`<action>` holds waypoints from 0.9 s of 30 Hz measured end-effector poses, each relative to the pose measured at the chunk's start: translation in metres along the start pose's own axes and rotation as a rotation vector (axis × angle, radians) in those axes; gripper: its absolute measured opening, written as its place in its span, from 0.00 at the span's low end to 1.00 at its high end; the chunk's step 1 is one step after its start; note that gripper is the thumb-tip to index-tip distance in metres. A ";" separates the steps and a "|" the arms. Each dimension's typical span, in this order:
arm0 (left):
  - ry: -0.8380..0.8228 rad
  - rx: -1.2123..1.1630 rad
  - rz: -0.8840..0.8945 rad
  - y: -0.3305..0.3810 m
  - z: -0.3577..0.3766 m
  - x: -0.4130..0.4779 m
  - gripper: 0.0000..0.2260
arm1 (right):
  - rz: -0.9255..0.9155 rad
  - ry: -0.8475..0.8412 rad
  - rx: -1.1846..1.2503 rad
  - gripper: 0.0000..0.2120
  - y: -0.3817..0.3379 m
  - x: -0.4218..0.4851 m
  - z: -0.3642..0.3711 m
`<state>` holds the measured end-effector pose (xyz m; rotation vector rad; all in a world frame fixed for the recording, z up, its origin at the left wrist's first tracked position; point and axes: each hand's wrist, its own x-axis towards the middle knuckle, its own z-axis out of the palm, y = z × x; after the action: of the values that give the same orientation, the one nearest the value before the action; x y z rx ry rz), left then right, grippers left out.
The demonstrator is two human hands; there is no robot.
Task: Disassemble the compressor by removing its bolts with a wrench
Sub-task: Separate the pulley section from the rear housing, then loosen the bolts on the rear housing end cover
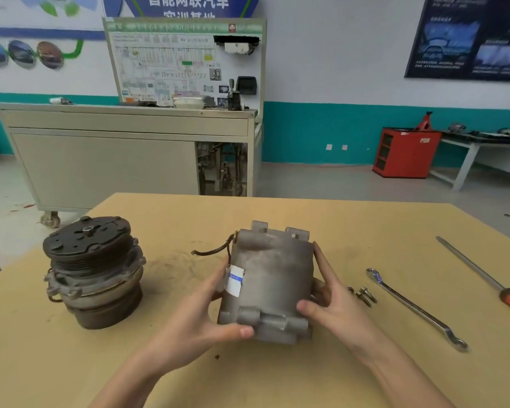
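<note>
Wooden table [336, 225]: compressor housing [270, 278] clamped between left hand [200, 313], right hand [333, 298] fingers.

Housing [273, 278]: grey, grimy cylinder with blue-white tag, lugs top and bottom, centre.
Pulley end [93, 269]: dark, upright, separate, left.
Bolts [365, 295]: loose, perhaps two, beside wrench.
Wrench [415, 309]: silver, lying flat, right.

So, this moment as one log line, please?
left hand + right hand hold grey metal compressor housing | silver wrench on wooden table | bolts beside it
</note>
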<state>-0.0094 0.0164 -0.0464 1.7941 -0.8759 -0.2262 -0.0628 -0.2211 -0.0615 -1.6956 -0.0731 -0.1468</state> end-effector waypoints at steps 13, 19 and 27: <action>0.066 0.615 -0.064 -0.059 0.003 -0.019 0.46 | -0.031 0.015 -0.355 0.61 0.020 -0.009 0.010; 0.156 0.600 -0.064 -0.058 0.010 -0.029 0.46 | -0.218 0.658 -0.808 0.23 0.005 -0.025 -0.047; 0.179 0.609 -0.067 -0.062 0.012 -0.037 0.41 | 0.742 0.517 -1.464 0.15 0.019 -0.025 -0.112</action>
<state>-0.0143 0.0413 -0.1147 2.3647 -0.8070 0.1812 -0.0917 -0.3339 -0.0694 -2.9020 1.3269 -0.0595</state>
